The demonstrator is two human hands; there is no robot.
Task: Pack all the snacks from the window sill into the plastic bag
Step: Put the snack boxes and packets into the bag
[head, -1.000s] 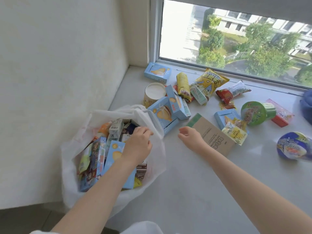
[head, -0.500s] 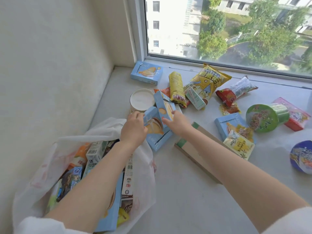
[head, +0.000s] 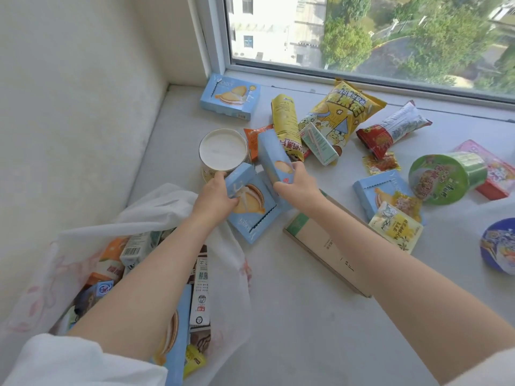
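A white plastic bag [head: 156, 207] lies open at the lower left of the window sill [head: 292, 330], holding several packed snacks. My left hand [head: 214, 197] grips the near edge of a light blue cookie box [head: 253, 207] lying just past the bag. My right hand [head: 296, 188] holds a second light blue box [head: 274, 157], tilted up on its end. A white-lidded cup [head: 223, 151] stands right behind my left hand. Yellow snack bags [head: 287, 121] and a small carton [head: 317, 143] lie beyond.
A flat brown box [head: 315, 246] lies under my right forearm. More blue boxes [head: 231, 97], a green noodle cup [head: 446, 176], a blue bowl [head: 498, 246], a pink box [head: 498, 168] and small packets are spread to the right. A wall stands at the left, the window behind.
My left hand left the bag and reached forward to the blue box. My right hand moved from the brown box to the upright blue box. The view shifted forward.
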